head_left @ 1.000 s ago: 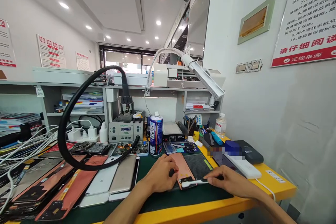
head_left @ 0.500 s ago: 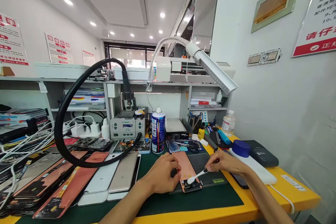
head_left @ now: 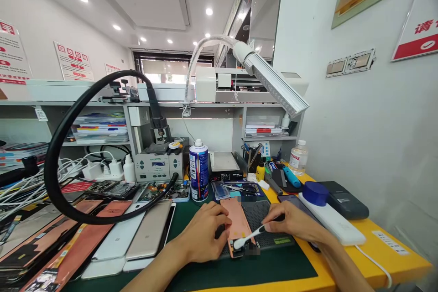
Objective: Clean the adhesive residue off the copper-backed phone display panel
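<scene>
A copper-backed phone screen (head_left: 238,219) lies on a black perforated pad (head_left: 262,210), its dark connector end toward me. My left hand (head_left: 207,232) is at the screen's left edge, fingers curled and thumb bent in against it. A dark patch shows inside that grip; whether it is an object or a gap, I cannot tell. My right hand (head_left: 287,223) grips a white toothbrush-like brush (head_left: 251,235) with a dark grip section. The brush's white head touches the near end of the screen, over the small black parts there; its bristles are hidden.
Phone panels (head_left: 80,246) and phone backs (head_left: 148,232) cover the left side under a looping black hose (head_left: 51,164). A blue spray can (head_left: 199,171) stands behind my left hand. At right lie a white power bank (head_left: 331,219) and a blue round lid (head_left: 315,193).
The brush head has shifted left across the near end of the screen, with my right hand following. My left hand stays at the screen's edge. The whole view has swung slightly.
</scene>
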The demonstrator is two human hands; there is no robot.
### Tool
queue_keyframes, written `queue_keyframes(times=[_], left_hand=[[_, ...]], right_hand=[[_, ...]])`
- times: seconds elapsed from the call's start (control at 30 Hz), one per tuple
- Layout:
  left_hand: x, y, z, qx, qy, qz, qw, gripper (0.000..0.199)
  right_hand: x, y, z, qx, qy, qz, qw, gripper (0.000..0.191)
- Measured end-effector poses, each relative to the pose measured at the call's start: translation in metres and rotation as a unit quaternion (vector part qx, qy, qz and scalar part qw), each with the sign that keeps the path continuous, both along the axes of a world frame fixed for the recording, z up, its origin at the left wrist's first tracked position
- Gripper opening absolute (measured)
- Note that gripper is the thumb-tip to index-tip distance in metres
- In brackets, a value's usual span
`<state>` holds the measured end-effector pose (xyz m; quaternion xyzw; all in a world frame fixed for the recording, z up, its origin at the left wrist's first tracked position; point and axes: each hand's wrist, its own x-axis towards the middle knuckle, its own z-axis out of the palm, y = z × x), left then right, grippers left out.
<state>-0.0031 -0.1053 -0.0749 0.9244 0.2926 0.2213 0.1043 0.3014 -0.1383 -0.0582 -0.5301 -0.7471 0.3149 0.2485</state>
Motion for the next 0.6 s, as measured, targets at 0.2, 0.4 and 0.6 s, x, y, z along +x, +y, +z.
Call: queue_keyframes(times=[0.2,0.4,0.6], left_hand=[[0.0002,-0.0021,0.0030,0.004,0.006,0.001,1.000,0.021],[0.0009,-0.0040,0.0054,0.004,0.008,0.001,1.000,0.021],[-0.0004,-0.0037,0.0064,0.006,0.005,-0.002,1.000,0.022]], right_hand=[[0.0000,-0.0008,-0.0007,0.003,-0.004,-0.002,1.000,0.025],[0.0017,0.0001,-0.0012,0.005,-0.009,-0.001,1.000,0.030],[0.0020,0.0021,-0.0016,0.010,-0.008,-0.009,1.000,0.033]])
